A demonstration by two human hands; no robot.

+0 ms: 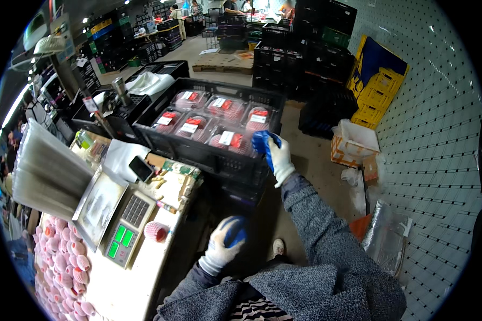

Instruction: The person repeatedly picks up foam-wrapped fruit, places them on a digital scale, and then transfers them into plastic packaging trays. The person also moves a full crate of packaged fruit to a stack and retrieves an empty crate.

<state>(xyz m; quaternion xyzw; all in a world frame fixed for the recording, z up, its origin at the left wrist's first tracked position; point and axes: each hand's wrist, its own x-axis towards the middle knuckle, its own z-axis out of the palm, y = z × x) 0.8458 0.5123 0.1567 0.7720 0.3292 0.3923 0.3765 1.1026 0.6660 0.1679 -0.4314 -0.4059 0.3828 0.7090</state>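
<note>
My right hand (274, 154), in a white glove with a blue coated palm, is at the near right corner of a black plastic crate (209, 154), touching or close beside a clear packed tray (233, 140). Several such trays of fruit in pink foam nets, with red and white labels, lie in the crate. My left hand (227, 240), gloved alike, hangs beside the table with its fingers curled; its palm is partly hidden and I see nothing in it. Near it, one fruit in a foam net (155, 231) sits on the table by a digital scale (129, 228).
Many netted fruits (62, 265) lie at the table's left. A phone (141, 168) and a metal plate (100, 204) are near the scale. Stacked black crates (277, 68), a foam box (355, 142) and yellow crates (379, 92) stand beyond. People work far off at the back.
</note>
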